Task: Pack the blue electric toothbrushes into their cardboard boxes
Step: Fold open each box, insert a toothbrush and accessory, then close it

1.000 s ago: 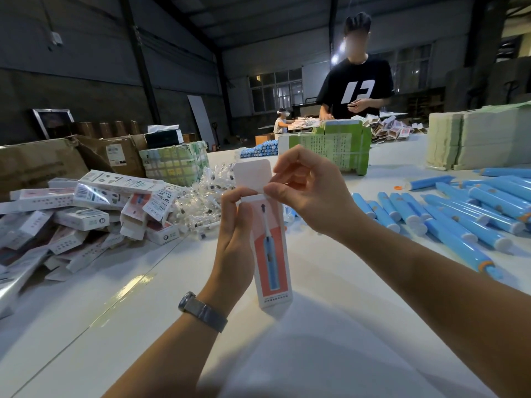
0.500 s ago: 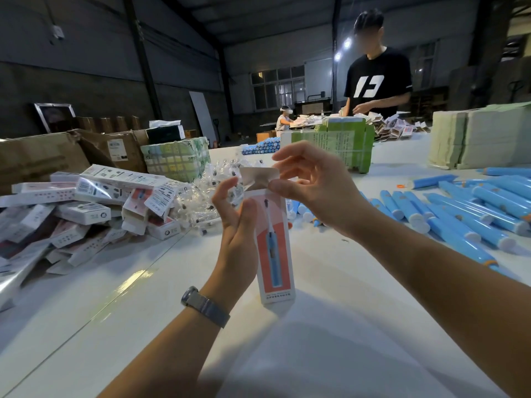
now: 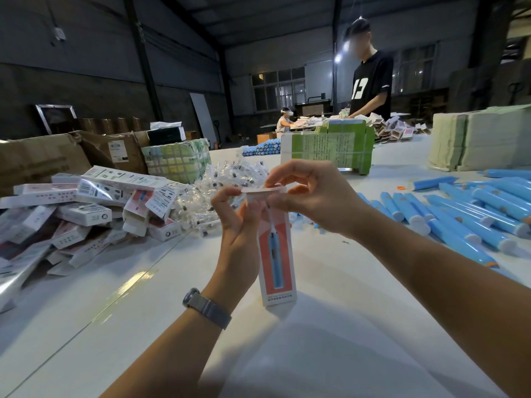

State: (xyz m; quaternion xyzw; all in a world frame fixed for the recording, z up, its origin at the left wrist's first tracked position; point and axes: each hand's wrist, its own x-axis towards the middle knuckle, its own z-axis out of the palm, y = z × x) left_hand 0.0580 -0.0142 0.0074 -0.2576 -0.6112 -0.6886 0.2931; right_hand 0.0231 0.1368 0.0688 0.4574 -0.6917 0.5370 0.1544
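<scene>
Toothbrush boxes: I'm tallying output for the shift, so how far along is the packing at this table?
Done: a pile of boxes lies at left, though whether each is filled is hidden. In hand: the left hand grips an upright box while the right hand folds its top flap flat, not yet tucked. Left: many loose blue toothbrushes lie on the table at right.

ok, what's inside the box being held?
Can't tell. The box is upright, both hands pinching its top flap down; the opaque walls hide the contents.
</scene>
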